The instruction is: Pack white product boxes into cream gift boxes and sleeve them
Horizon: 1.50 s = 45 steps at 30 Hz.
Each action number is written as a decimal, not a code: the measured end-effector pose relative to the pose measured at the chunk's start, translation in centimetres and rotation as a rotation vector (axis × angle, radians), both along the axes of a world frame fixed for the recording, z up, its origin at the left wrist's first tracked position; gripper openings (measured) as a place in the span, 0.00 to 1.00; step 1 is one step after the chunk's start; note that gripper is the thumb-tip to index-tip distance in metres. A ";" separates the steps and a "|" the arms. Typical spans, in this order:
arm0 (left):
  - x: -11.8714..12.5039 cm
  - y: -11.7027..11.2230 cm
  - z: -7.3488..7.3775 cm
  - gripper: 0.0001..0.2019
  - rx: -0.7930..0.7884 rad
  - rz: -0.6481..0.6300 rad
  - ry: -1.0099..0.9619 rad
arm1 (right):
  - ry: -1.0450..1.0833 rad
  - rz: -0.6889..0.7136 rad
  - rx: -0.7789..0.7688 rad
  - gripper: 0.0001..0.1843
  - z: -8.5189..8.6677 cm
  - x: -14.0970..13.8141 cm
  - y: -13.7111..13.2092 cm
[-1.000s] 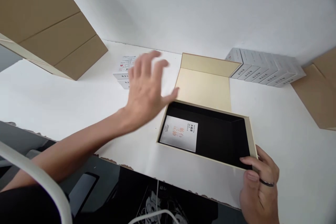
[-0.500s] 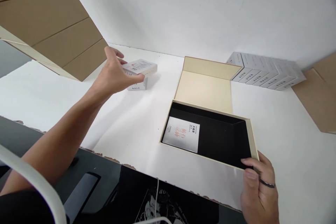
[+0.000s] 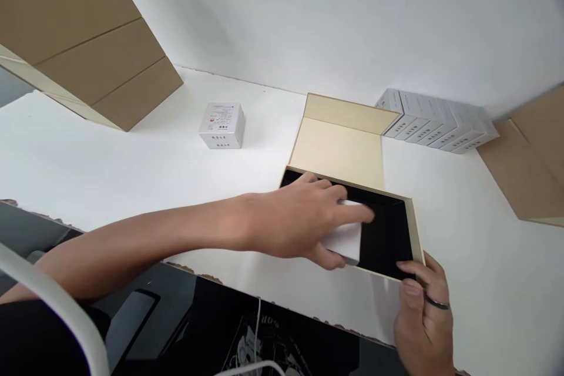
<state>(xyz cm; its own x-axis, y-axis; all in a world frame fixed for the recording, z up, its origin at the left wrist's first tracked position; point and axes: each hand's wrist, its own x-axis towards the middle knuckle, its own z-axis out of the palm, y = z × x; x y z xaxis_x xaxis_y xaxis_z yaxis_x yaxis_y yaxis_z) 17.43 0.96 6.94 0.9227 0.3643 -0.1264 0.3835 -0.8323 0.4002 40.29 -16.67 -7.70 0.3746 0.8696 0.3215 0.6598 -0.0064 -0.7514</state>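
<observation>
My left hand point(image 3: 304, 217) grips a small silver-white carton point(image 3: 346, 242) over the middle of an open gift box point(image 3: 415, 229). That gift box has a black inside, cream edges and a cream lid point(image 3: 341, 150) folded back toward the wall. Its left part is hidden beneath my left hand and forearm. At the right front corner, my right hand point(image 3: 425, 311) pinches the box's wall between thumb and fingers; a dark ring is on one finger. Another pair of silver-white cartons point(image 3: 222, 125), seemingly stacked, stands on the table to the left.
A row of several silver-white cartons point(image 3: 440, 120) stands against the wall, behind the lid's right side. Brown boxes point(image 3: 88, 35) are stacked at the left, and another brown box point(image 3: 524, 170) is at the right. A white cable point(image 3: 258, 329) hangs by the table's rough front edge.
My left hand has carried a carton from the stack on the left across to the gift box. My right hand still holds the box's corner.
</observation>
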 end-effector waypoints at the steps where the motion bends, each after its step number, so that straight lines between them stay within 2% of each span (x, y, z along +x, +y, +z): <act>1: 0.0 0.1 0.0 0.26 0.032 -0.006 0.088 | -0.007 0.002 -0.001 0.23 0.0 0.0 0.0; 4: -0.2 0.4 0.3 0.29 0.047 -0.001 0.238 | -0.022 0.010 -0.004 0.22 0.2 -0.1 0.0; 7: -0.2 0.3 0.2 0.37 -0.014 0.022 0.250 | -0.016 0.021 0.006 0.22 0.2 -0.1 0.1; 10: -0.3 -0.2 -0.5 0.42 0.014 0.056 0.274 | -0.019 0.022 0.013 0.22 0.3 -0.2 0.2; 12: -0.6 -0.6 -0.7 0.47 0.019 0.081 0.214 | -0.022 0.022 0.015 0.22 0.3 -0.2 0.2; 14: -1.3 -1.0 -0.6 0.53 -0.044 0.141 0.052 | -0.020 0.024 0.013 0.22 0.3 -0.2 0.3; 15: -1.8 -1.0 -0.5 0.51 -0.083 0.208 -0.055 | -0.019 0.025 0.014 0.22 0.3 -0.2 0.2; 17: -3.1 -0.3 -0.4 0.38 -0.086 0.419 -0.267 | -0.016 0.027 0.011 0.23 0.3 -0.1 0.2; 19: -5.1 1.4 -0.9 0.24 0.082 0.714 -0.425 | -0.014 0.021 0.003 0.24 0.3 -0.1 0.1; 20: -6.3 2.7 -1.5 0.23 0.204 0.860 -0.462 | -0.011 0.015 -0.002 0.24 0.3 -0.1 0.1; 22: -8.9 5.4 -3.1 0.29 0.412 1.117 -0.482 | -0.006 0.007 -0.005 0.25 0.3 -0.1 0.0; 24: -11.5 7.8 -4.9 0.41 0.389 1.275 -0.376 | -0.016 0.008 0.004 0.25 0.2 0.0 0.0; 25: -12.6 8.6 -5.6 0.43 0.355 1.346 -0.352 | -0.027 0.012 0.010 0.25 0.1 0.1 0.0; 27: -14.0 9.3 -6.5 0.42 0.188 1.425 -0.356 | -0.053 0.027 0.013 0.25 -0.2 0.4 0.0; 29: -14.5 9.0 -6.5 0.38 0.062 1.436 -0.413 | -0.069 0.040 0.012 0.24 -0.5 0.6 0.0; 30: -14.4 8.8 -6.3 0.36 0.053 1.429 -0.442 | -0.071 0.045 0.011 0.24 -0.6 0.8 -0.1; 33: -13.7 8.9 -5.3 0.35 0.286 1.368 -0.603 | -0.077 0.048 0.007 0.25 -0.9 1.1 -0.2; 35: -13.4 9.6 -4.9 0.35 0.426 1.269 -0.768 | -0.081 0.041 -0.001 0.26 -1.0 1.3 -0.3; 37: -13.3 10.5 -5.0 0.35 0.421 1.169 -0.859 | -0.076 0.027 -0.006 0.25 -1.1 1.5 -0.3; 39: -13.5 11.0 -5.4 0.35 0.304 1.137 -0.795 | -0.072 0.032 -0.004 0.19 -1.1 1.6 -0.3; 42: -13.8 10.9 -6.2 0.39 0.127 1.146 -0.593 | -0.069 0.028 0.005 0.12 -0.9 1.6 -0.1; 45: -13.8 10.3 -6.5 0.45 0.061 1.151 -0.481 | -0.061 0.005 0.012 0.12 -0.5 1.3 0.0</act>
